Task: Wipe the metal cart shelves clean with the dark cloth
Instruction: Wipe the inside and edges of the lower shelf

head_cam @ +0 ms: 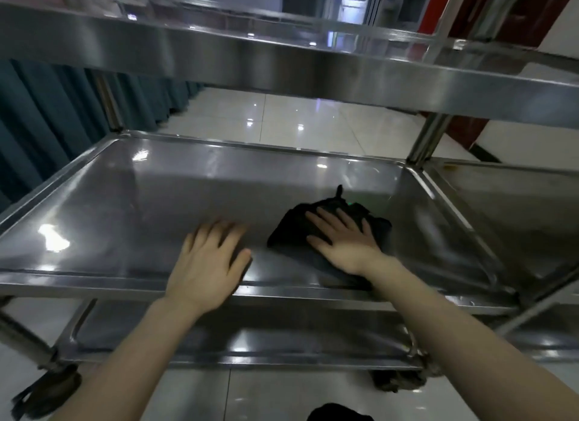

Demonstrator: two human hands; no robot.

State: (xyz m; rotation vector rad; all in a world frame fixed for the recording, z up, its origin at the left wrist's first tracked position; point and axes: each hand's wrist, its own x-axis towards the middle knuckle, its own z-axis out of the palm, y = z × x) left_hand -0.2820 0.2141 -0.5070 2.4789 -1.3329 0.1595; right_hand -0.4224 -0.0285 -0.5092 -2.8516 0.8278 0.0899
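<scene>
**Item 1. Stainless-steel three-tier cart**. Polished metal, with tubular uprights at the corners. The top shelf crosses the upper part of the view. The middle shelf is a shallow tray with a raised rim and fills the centre. The bottom shelf shows beneath the forearms. All surfaces carry bright reflections of ceiling lights.

**Item 2. Dark, crumpled cloth**. Black or near-black fabric, bunched. It lies on the middle shelf, right of centre, nearer the front rim than the back, with one small corner sticking up at its far edge.

**Item 3. Right hand**. Palm down on top of the dark cloth, pressing it to the shelf. The fingers are straight and spread, not curled round the fabric. The bare forearm crosses the front rim.

**Item 4. Left hand**. Palm down on the middle shelf at its front rim, just left of the cloth and apart from it. The fingers are extended and relaxed, and grasp nothing. Their tips are blurred.

**Item 5. Castor wheels.** One dark wheel is at the lower left corner of the cart and another at the lower right.

**Item 6. Surroundings.** A glossy white tiled floor lies beyond and below the cart. Teal pleated fabric hangs along the left side. A further metal tray surface adjoins the middle shelf on the right.
</scene>
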